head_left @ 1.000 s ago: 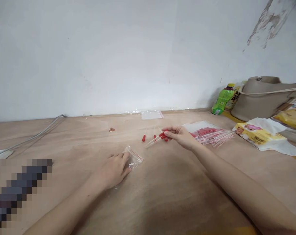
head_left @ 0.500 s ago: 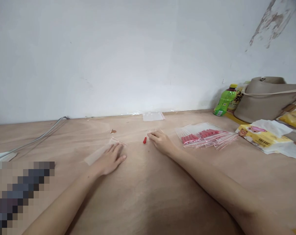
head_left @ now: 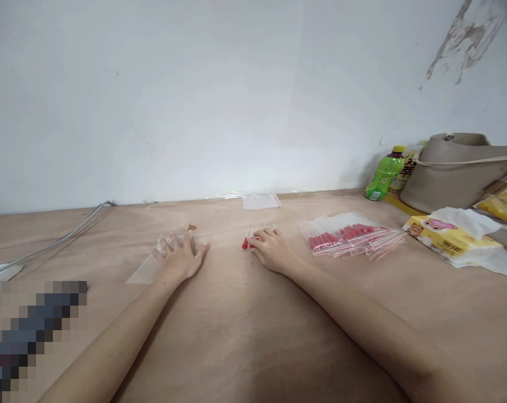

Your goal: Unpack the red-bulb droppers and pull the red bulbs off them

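- Under splayed left hand (head_left: pixel 178 258): clear bag (head_left: pixel 142 272).
- Under right hand (head_left: pixel 273 250), well apart from left: red-ended sticks (head_left: pixel 244 243), partly blocked; can't tell if gripped.
- Farther right: filled bags (head_left: pixel 327 239), yellow tissue pack (head_left: pixel 450 239).
- By wall (head_left: pixel 195 101): flat bag (head_left: pixel 261 202), green bottle (head_left: pixel 385 174).

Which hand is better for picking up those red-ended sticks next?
Probably the right hand: its fingertips are right at the red-ended sticks. The left hand is farther away, spread over a clear bag.

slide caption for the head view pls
Left hand spread over a clear bag, right hand over red-ended droppers, filled bags to the right.
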Demonstrator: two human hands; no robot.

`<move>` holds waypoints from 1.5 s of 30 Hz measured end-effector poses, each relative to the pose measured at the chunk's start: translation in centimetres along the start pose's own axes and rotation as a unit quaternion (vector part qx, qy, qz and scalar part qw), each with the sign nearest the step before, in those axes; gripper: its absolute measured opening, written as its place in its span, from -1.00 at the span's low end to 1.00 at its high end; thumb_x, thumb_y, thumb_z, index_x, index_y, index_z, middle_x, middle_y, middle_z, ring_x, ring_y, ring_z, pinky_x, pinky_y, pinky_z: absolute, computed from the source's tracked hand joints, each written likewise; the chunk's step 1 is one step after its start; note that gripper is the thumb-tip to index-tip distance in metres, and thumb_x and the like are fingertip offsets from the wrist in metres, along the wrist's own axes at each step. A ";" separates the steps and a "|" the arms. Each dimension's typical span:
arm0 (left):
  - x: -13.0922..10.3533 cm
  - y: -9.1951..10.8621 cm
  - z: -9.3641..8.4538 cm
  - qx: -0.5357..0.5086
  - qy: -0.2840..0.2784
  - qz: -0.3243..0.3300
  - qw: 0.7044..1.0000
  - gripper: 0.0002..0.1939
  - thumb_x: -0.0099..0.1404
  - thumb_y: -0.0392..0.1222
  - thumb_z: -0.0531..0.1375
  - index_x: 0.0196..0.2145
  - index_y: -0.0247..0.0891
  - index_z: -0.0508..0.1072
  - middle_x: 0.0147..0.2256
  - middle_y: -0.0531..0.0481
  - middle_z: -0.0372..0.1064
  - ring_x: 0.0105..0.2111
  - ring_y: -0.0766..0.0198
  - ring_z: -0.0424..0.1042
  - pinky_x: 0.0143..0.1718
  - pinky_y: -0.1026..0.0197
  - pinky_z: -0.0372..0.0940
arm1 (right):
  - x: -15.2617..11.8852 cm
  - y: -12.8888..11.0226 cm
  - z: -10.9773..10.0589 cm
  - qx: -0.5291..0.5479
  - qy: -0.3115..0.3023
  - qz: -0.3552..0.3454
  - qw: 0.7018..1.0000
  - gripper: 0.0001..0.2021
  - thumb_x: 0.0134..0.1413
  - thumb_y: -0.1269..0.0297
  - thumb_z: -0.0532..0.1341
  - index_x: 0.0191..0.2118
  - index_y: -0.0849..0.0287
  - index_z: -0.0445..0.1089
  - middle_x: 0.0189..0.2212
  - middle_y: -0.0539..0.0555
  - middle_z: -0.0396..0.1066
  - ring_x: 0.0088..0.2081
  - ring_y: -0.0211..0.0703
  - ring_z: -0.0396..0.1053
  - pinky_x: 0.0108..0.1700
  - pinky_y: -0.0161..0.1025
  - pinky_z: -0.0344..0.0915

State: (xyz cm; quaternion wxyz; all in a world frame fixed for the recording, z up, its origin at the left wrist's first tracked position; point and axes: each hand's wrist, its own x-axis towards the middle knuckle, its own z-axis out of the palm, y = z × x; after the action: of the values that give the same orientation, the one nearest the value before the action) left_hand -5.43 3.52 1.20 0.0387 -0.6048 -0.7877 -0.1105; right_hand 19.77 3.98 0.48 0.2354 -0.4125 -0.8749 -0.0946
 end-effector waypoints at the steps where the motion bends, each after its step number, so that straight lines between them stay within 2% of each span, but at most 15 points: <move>1: -0.3 0.7 0.0 -0.017 0.024 0.032 0.999 -0.27 0.16 0.28 -0.14 0.12 -0.28 0.13 0.18 -0.35 -0.15 0.17 -0.32 -0.27 0.03 -0.36 -0.28 | 0.0 0.2 -0.5 0.007 0.002 0.030 1.000 -0.78 0.14 0.29 0.03 -0.17 0.11 0.37 -0.15 0.12 0.33 -0.11 -0.06 0.19 -0.12 -0.14 0.06; 3: -1.0 2.5 0.2 -0.094 0.050 0.125 0.986 -0.39 0.20 0.16 -0.06 0.09 -0.28 0.17 0.14 -0.29 -0.04 0.16 -0.17 -0.11 0.08 -0.23 -0.15 | 0.0 1.0 -1.2 0.029 0.001 0.128 0.991 -0.76 0.14 0.31 -0.01 -0.18 0.11 0.37 -0.14 0.13 0.31 -0.08 -0.06 0.18 -0.08 -0.15 0.06; 6: -1.8 5.4 0.9 -0.247 0.038 0.231 0.940 -0.60 0.20 -0.05 0.04 -0.05 -0.27 0.30 0.00 -0.16 0.16 0.03 0.09 0.18 0.06 0.05 0.08 | -0.1 3.1 -1.6 0.054 -0.020 0.277 0.959 -0.74 0.08 0.33 0.03 -0.14 0.23 0.36 -0.15 0.23 0.30 -0.09 -0.03 0.20 -0.09 -0.18 0.09; 8: -1.8 7.1 1.5 -0.293 0.027 0.240 0.925 -0.67 0.18 -0.15 0.06 -0.10 -0.27 0.34 -0.06 -0.12 0.21 -0.09 0.19 0.29 -0.01 0.14 0.18 | -0.3 4.6 -1.4 0.067 -0.039 0.316 0.946 -0.73 0.02 0.31 0.10 -0.16 0.29 0.37 -0.20 0.26 0.34 -0.17 -0.06 0.27 -0.17 -0.22 0.15; 10: -1.5 8.3 2.2 -0.306 0.015 0.230 0.924 -0.68 0.17 -0.22 0.07 -0.10 -0.29 0.35 -0.10 -0.12 0.25 -0.21 0.25 0.36 -0.11 0.19 0.27 | -0.5 5.6 -1.1 0.084 -0.056 0.326 0.940 -0.75 -0.03 0.31 0.13 -0.21 0.28 0.39 -0.29 0.19 0.38 -0.27 -0.12 0.31 -0.25 -0.28 0.17; 13: -1.1 9.2 2.8 -0.326 -0.006 0.219 0.920 -0.69 0.14 -0.31 0.08 -0.14 -0.33 0.38 -0.17 -0.12 0.32 -0.34 0.31 0.40 -0.24 0.25 0.33 | -0.5 5.8 -0.7 0.109 -0.065 0.326 0.937 -0.79 -0.07 0.36 0.13 -0.26 0.24 0.40 -0.38 0.09 0.41 -0.33 -0.19 0.32 -0.29 -0.32 0.18; 18: -1.8 9.6 2.8 -0.349 -0.026 0.215 0.912 -0.76 0.11 -0.36 0.09 -0.24 -0.31 0.44 -0.28 -0.06 0.43 -0.38 0.33 0.42 -0.29 0.27 0.35 | 0.4 4.4 0.0 0.148 -0.061 0.317 0.935 -0.79 -0.10 0.44 0.10 -0.31 0.23 0.42 -0.38 0.08 0.44 -0.33 -0.20 0.35 -0.30 -0.35 0.19; 24: -2.8 10.0 2.7 -0.363 -0.027 0.223 0.904 -0.78 0.14 -0.32 0.08 -0.25 -0.30 0.45 -0.29 -0.06 0.44 -0.38 0.32 0.42 -0.28 0.25 0.34 | 1.1 3.5 1.3 0.180 -0.046 0.306 0.934 -0.78 -0.04 0.42 0.09 -0.26 0.26 0.41 -0.32 0.12 0.46 -0.29 -0.22 0.38 -0.27 -0.38 0.22; 28: -2.7 9.8 2.9 -0.368 -0.013 0.224 0.902 -0.78 0.16 -0.29 0.07 -0.25 -0.30 0.44 -0.24 -0.08 0.41 -0.29 0.28 0.41 -0.21 0.23 0.32 | 0.8 3.4 1.0 0.172 -0.035 0.310 0.934 -0.78 -0.01 0.39 0.09 -0.24 0.27 0.41 -0.28 0.15 0.45 -0.26 -0.20 0.38 -0.25 -0.36 0.22; 34: -2.6 9.5 3.1 -0.367 -0.002 0.226 0.902 -0.77 0.18 -0.27 0.07 -0.20 -0.29 0.42 -0.20 -0.10 0.37 -0.24 0.24 0.39 -0.15 0.17 0.30 | -0.6 4.4 -1.2 0.145 -0.039 0.289 0.946 -0.79 -0.01 0.38 0.07 -0.28 0.25 0.42 -0.32 0.12 0.45 -0.31 -0.22 0.36 -0.28 -0.35 0.20; 37: -2.6 9.5 3.2 -0.365 -0.001 0.230 0.902 -0.75 0.21 -0.18 0.06 -0.18 -0.30 0.40 -0.18 -0.12 0.35 -0.24 0.24 0.39 -0.15 0.16 0.30 | -2.6 5.8 -3.5 0.132 -0.053 0.254 0.957 -0.82 -0.05 0.35 0.10 -0.34 0.22 0.42 -0.38 0.09 0.44 -0.33 -0.21 0.33 -0.27 -0.33 0.18; 40: -2.6 9.5 3.1 -0.362 -0.004 0.241 0.901 -0.73 0.22 -0.14 0.05 -0.17 -0.29 0.39 -0.15 -0.11 0.33 -0.21 0.23 0.38 -0.13 0.15 0.29 | -5.3 7.4 -6.2 0.107 -0.080 0.206 0.969 -0.82 -0.20 0.28 0.22 -0.37 0.18 0.44 -0.38 0.09 0.41 -0.23 -0.10 0.28 -0.16 -0.24 0.12; 42: -2.7 9.5 3.0 -0.358 -0.007 0.248 0.900 -0.71 0.21 -0.13 0.07 -0.14 -0.28 0.37 -0.12 -0.11 0.32 -0.17 0.21 0.37 -0.10 0.15 0.28 | -7.0 8.2 -7.7 0.033 -0.119 0.146 0.982 -0.74 -0.22 0.25 0.22 -0.28 0.12 0.43 -0.27 0.10 0.37 -0.15 -0.02 0.23 -0.14 -0.16 0.09; 45: -2.9 9.5 2.7 -0.348 -0.010 0.253 0.903 -0.67 0.21 -0.11 0.08 -0.09 -0.29 0.34 -0.08 -0.12 0.29 -0.12 0.20 0.34 -0.05 0.15 0.24 | -8.7 8.9 -8.4 -0.037 -0.152 0.119 0.981 -0.61 -0.23 0.34 0.18 -0.14 0.09 0.37 -0.17 0.12 0.33 -0.12 0.00 0.22 -0.14 -0.12 0.05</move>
State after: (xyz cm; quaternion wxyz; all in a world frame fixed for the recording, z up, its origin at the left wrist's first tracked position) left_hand 4.71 3.66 -0.76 -0.1551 -0.7599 -0.5198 -0.3582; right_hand 34.16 0.74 3.32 0.0939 -0.5314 -0.8412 -0.0347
